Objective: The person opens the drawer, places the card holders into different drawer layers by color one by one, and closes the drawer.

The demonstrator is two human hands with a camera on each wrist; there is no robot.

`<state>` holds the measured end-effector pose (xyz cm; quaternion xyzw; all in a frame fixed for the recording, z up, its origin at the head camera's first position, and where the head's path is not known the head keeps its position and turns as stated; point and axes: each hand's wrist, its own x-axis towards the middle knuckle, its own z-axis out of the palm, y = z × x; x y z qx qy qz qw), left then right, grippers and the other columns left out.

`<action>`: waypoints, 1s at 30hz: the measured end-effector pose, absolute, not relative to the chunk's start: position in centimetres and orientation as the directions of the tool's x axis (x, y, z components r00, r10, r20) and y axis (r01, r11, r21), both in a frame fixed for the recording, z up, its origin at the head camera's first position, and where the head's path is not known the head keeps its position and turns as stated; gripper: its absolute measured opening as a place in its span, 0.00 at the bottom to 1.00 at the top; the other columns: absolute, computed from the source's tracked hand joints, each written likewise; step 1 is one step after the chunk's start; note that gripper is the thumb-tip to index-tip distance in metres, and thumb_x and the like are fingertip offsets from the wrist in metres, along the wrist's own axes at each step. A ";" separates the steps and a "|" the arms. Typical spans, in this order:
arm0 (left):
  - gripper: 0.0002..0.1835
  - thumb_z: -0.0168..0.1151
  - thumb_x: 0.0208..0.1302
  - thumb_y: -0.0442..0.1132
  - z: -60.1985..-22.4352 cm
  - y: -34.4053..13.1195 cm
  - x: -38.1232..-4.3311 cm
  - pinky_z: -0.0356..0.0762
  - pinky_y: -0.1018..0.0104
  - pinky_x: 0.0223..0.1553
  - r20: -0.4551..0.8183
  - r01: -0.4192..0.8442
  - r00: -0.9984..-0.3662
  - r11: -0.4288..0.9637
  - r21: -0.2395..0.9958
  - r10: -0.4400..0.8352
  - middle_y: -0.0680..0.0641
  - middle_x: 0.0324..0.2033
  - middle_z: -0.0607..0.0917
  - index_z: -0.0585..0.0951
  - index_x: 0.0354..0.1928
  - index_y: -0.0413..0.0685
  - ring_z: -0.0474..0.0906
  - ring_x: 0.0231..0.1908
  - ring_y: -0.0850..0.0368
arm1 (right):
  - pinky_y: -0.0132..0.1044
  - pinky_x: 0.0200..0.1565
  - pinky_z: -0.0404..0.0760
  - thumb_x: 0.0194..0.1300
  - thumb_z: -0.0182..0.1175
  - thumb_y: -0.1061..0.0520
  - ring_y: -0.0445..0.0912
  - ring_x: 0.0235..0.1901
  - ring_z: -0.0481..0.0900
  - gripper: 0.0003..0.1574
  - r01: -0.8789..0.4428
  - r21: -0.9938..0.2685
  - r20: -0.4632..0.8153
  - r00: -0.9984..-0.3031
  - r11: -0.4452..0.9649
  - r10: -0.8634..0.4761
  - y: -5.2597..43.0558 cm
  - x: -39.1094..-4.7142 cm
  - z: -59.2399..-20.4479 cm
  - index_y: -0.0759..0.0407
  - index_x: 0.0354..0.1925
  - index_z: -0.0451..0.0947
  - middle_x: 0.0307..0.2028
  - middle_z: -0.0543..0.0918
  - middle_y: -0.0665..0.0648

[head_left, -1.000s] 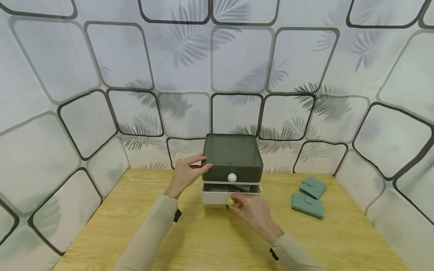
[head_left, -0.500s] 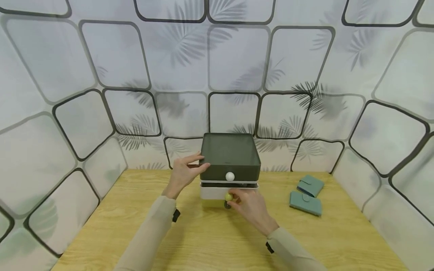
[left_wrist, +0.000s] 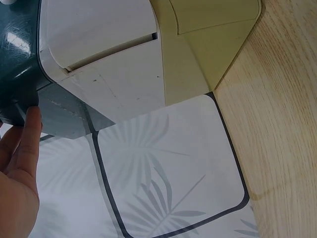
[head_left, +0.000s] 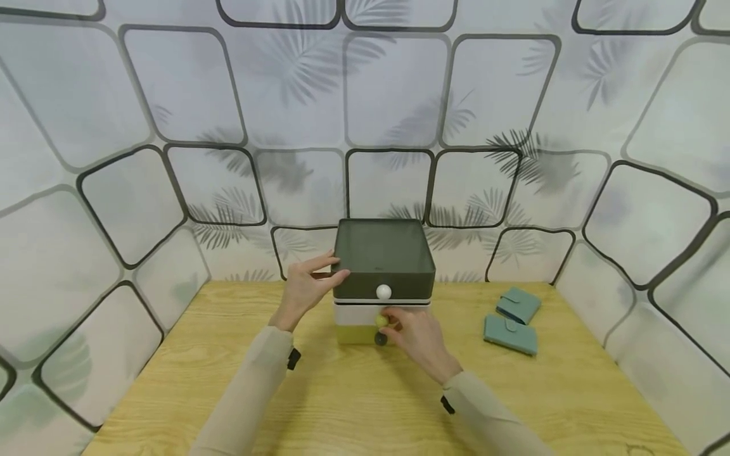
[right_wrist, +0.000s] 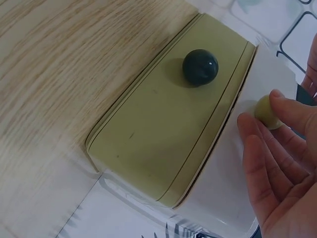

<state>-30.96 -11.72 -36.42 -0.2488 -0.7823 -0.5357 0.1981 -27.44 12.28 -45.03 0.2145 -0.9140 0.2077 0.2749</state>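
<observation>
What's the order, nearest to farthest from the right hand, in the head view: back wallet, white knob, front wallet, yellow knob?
From the right hand:
1. Yellow knob: in its grip.
2. White knob: just above.
3. Front wallet: off to the right.
4. Back wallet: right, behind the front one.

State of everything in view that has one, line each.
Dark green tier: drawer closed
White tier: drawer in; whether fully shut, unclear
Yellow-green tier: drawer closed
Left grip: touching dark green tier
Right grip: pinching white tier's yellow-green knob
Front teal wallet: looks closed
Rear teal wallet: looks closed
</observation>
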 end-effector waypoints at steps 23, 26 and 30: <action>0.19 0.71 0.60 0.36 -36.2 -11.5 -31.0 0.87 0.65 0.44 0.578 0.604 -0.797 0.285 0.745 0.177 0.32 0.58 0.78 0.83 0.51 0.31 0.85 0.45 0.41 | 0.33 0.28 0.83 0.53 0.75 0.48 0.37 0.28 0.85 0.17 -0.481 -0.348 0.557 -0.796 0.805 -0.235 12.6 -28.4 -45.1 0.44 0.43 0.85 0.31 0.88 0.45; 0.19 0.71 0.59 0.36 -36.3 -11.4 -30.9 0.87 0.65 0.44 0.578 0.602 -0.798 0.294 0.743 0.174 0.33 0.58 0.79 0.84 0.50 0.32 0.84 0.48 0.40 | 0.34 0.30 0.83 0.54 0.74 0.47 0.37 0.29 0.85 0.18 -0.465 -0.390 0.525 -0.821 0.795 -0.223 12.8 -28.2 -45.2 0.45 0.44 0.85 0.32 0.88 0.45; 0.18 0.72 0.59 0.36 -36.4 -11.6 -30.9 0.87 0.65 0.43 0.593 0.611 -0.789 0.304 0.732 0.159 0.33 0.56 0.80 0.85 0.49 0.32 0.85 0.47 0.41 | 0.35 0.32 0.84 0.56 0.73 0.47 0.38 0.29 0.85 0.16 -0.448 -0.457 0.491 -0.847 0.768 -0.202 13.1 -28.1 -45.4 0.47 0.44 0.85 0.32 0.88 0.45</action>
